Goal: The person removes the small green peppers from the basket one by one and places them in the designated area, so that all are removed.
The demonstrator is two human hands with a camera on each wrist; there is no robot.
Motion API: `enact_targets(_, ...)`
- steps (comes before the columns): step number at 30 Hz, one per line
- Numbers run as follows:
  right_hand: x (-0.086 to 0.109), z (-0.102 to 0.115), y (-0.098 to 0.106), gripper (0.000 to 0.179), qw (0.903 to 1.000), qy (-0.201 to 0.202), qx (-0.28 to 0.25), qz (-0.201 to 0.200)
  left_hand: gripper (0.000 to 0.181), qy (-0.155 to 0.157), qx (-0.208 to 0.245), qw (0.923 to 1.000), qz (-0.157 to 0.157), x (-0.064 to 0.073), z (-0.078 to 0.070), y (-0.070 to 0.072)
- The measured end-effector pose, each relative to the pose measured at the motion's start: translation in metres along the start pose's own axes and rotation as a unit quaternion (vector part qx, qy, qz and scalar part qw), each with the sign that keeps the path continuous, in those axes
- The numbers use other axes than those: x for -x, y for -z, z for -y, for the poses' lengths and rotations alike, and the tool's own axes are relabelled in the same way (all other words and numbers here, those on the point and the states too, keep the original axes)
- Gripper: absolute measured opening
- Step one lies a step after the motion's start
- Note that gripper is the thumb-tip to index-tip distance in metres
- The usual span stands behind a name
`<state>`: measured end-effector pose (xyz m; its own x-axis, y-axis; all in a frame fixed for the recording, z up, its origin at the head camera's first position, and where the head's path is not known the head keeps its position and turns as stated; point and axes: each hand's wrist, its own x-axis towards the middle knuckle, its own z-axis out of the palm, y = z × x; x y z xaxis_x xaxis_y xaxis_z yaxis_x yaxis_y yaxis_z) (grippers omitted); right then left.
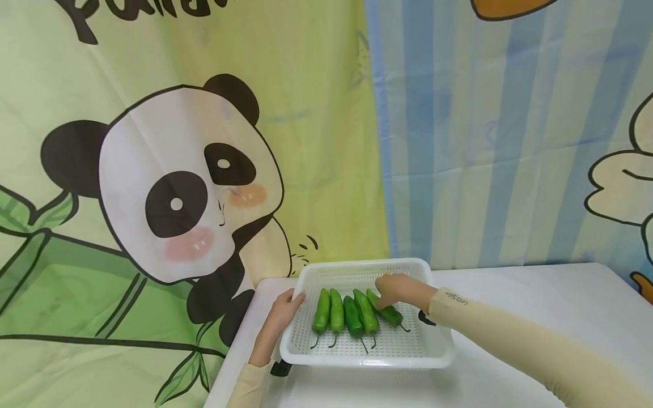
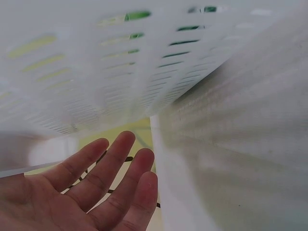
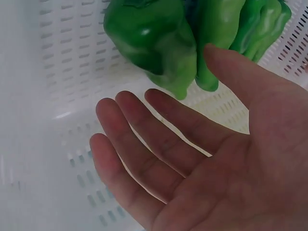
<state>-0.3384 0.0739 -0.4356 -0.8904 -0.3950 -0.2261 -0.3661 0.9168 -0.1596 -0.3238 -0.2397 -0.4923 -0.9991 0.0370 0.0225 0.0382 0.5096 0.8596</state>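
Observation:
A white perforated plastic basket [image 1: 367, 361] contains several long green peppers, lying side by side with stems toward the near edge. My left hand [image 1: 282, 313] is at the basket's left rim, thumb at the edge. In the left wrist view, this hand's fingers [image 2: 98, 185] are extended beside and below the basket wall, without curling round it; the thumb is out of sight there. My right hand [image 1: 399, 290] reaches inside over the rightmost pepper [image 1: 391, 316]. The right wrist view shows spread, slightly bent fingers [image 3: 144, 151] near a green pepper [image 3: 144, 36], gripping nothing.
The basket stands on a white-covered table [image 1: 535, 306], close to its back edge. Behind hangs a curtain [image 1: 326, 170] with a printed panda and blue stripes. A black strap piece [image 1: 280, 368] shows at the left wrist.

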Motion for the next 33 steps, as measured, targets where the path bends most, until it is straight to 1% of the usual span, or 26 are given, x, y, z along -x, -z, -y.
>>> enact_targets(3, -0.004, 0.005, -0.004, 0.029, 0.9999, -0.009, 0.004, 0.0, 0.046, -0.002, 0.003, 1.0, 0.004, 0.0, 0.0, 0.001)
enact_targets(7, -0.009, 0.01, -0.008, 0.024, 0.9996, -0.017, 0.023, -0.003, 0.048, 0.008, 0.004, 0.9999, 0.006, 0.0, 0.0, 0.003)
enact_targets(10, -0.013, 0.014, -0.011, 0.023, 0.9985, -0.03, 0.045, -0.007, 0.048, 0.013, 0.003, 0.9999, 0.005, 0.0, 0.0, 0.003)
enact_targets(13, -0.015, 0.017, -0.015, 0.023, 0.9974, -0.039, 0.058, -0.014, 0.049, 0.008, 0.002, 0.9999, 0.007, 0.0, 0.0, 0.003)
enact_targets(19, -0.013, 0.019, -0.018, 0.021, 0.9962, -0.05, 0.063, -0.032, 0.05, 0.005, 0.001, 0.9999, 0.015, 0.002, 0.0, 0.002)
enact_targets(23, -0.011, 0.016, -0.016, 0.021, 0.9962, -0.054, 0.06, -0.033, 0.049, 0.002, 0.0, 0.9999, 0.012, 0.002, 0.0, 0.001)
enact_targets(28, -0.008, 0.013, -0.01, 0.022, 0.9971, -0.056, 0.041, -0.032, 0.048, -0.001, 0.0, 1.0, 0.008, 0.002, 0.0, 0.001)
enact_targets(30, -0.007, 0.013, -0.006, 0.024, 0.9974, -0.057, 0.033, -0.03, 0.047, 0.003, 0.001, 1.0, 0.007, 0.001, 0.0, 0.0)
enact_targets(33, -0.006, 0.012, 0.0, 0.028, 0.9981, -0.057, 0.02, -0.014, 0.047, 0.005, 0.0, 1.0, 0.006, 0.001, 0.0, 0.001)
